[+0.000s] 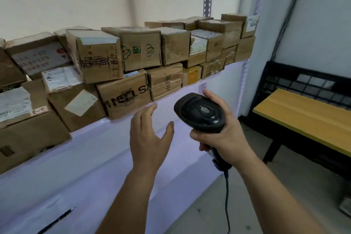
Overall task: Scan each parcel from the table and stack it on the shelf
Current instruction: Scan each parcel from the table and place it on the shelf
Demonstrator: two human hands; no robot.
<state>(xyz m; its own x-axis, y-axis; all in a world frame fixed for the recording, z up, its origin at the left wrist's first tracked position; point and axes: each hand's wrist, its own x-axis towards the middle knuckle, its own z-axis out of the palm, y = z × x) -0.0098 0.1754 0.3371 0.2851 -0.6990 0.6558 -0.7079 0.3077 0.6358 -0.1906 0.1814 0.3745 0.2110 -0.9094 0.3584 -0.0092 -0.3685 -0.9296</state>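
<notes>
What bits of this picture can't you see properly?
All in the head view:
- The black handheld barcode scanner: its handle is covered by the right hand, and its window faces away.
- The black pen: cut off by the bottom edge.
- The brown cardboard parcels on the white shelf: the leftmost are cut by the left edge, and the labels are too blurred to read.
- The yellow wooden bench: cut off by the right edge.
</notes>
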